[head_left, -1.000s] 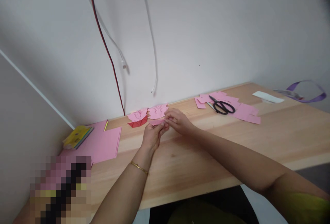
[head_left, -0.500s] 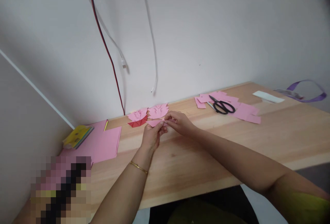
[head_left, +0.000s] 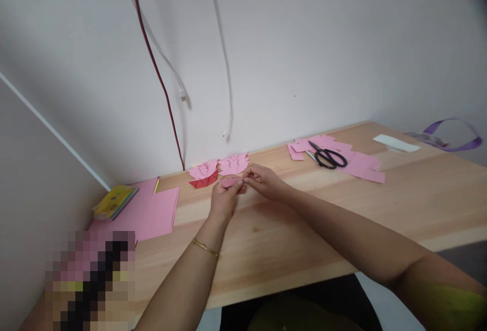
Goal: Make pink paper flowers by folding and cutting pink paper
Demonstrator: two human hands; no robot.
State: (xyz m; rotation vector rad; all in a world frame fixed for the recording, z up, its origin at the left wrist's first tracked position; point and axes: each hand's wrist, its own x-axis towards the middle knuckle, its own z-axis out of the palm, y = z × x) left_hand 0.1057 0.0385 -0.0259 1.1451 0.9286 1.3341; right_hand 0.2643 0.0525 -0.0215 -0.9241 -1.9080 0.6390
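Observation:
A small piece of pink paper (head_left: 230, 182) is pinched between my two hands above the wooden table. My left hand (head_left: 224, 198) has its thumb on top of the paper, with fingers curled beneath. At the paper's right end, my right hand (head_left: 262, 181) closes thumb and forefinger on it. Just behind my hands lie two pink cut paper pieces with jagged edges, one on the left (head_left: 204, 169) and one on the right (head_left: 233, 164). A red folded paper piece (head_left: 204, 180) rests in front of the left one.
Black-handled scissors (head_left: 330, 158) lie on pink paper scraps (head_left: 361, 164) at the right. Large pink sheets (head_left: 155, 214) and a yellow packet (head_left: 114, 201) are on the left. A white strip (head_left: 395, 143) sits far right; cables hang along the wall.
The pink paper between my hands has tilted slightly, and my left fingers have curled in a little under it. My right hand has barely moved.

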